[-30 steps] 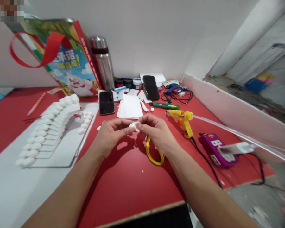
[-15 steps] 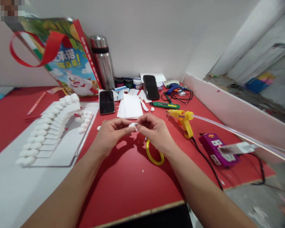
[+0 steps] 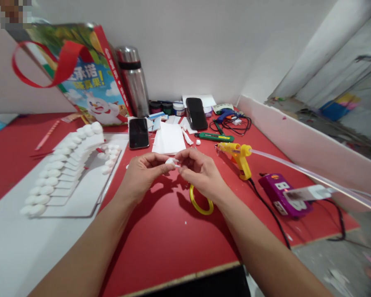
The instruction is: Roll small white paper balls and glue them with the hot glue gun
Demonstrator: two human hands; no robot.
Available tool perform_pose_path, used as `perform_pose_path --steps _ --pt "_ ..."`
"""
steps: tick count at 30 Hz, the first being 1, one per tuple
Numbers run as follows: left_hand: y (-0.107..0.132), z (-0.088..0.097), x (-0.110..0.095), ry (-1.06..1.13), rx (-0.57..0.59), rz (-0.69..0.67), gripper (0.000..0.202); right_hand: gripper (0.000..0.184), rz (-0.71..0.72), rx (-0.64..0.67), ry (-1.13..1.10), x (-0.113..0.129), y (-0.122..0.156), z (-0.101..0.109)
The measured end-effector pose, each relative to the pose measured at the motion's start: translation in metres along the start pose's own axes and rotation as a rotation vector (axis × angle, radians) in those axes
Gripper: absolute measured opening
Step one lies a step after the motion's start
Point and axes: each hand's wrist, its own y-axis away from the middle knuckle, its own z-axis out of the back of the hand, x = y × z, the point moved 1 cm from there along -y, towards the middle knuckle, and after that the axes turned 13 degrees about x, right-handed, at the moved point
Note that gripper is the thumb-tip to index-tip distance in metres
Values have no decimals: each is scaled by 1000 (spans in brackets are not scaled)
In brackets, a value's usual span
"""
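Observation:
Over the middle of the red table, my left hand [image 3: 144, 175] pinches a small white soft-looking piece [image 3: 170, 161] between thumb and fingertips. My right hand [image 3: 199, 171] is closed at the right end of that piece, where thin white bits stick out toward its thumb and index finger. A yellow ring-shaped handle [image 3: 200, 210] lies under my right hand, and what it belongs to is hidden. To the left, a white stepped curved model [image 3: 77, 165] edged with rounded white pieces stands on a white board [image 3: 71, 211].
A yellow glue gun [image 3: 239, 159] with a long clear glue stick lies right, beside a purple power box [image 3: 284, 198]. Behind my hands are white paper [image 3: 170, 138], two phones [image 3: 139, 134], a green cutter [image 3: 216, 137], a steel flask [image 3: 134, 82] and a printed bag [image 3: 92, 90].
My right fingertips have shifted slightly on the white piece, and thin bits at its right end now show between the hands. The left hand keeps its pinch; the table things stay put.

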Motion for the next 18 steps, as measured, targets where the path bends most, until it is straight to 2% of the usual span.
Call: perform_pose_path --steps 7,18 --pt "0 0 -1 8 -26 -11 26 28 165 -9 327 2 4 3" --pt "2 -2 -4 -38 -78 -44 29 32 286 6 513 6 7 -2"
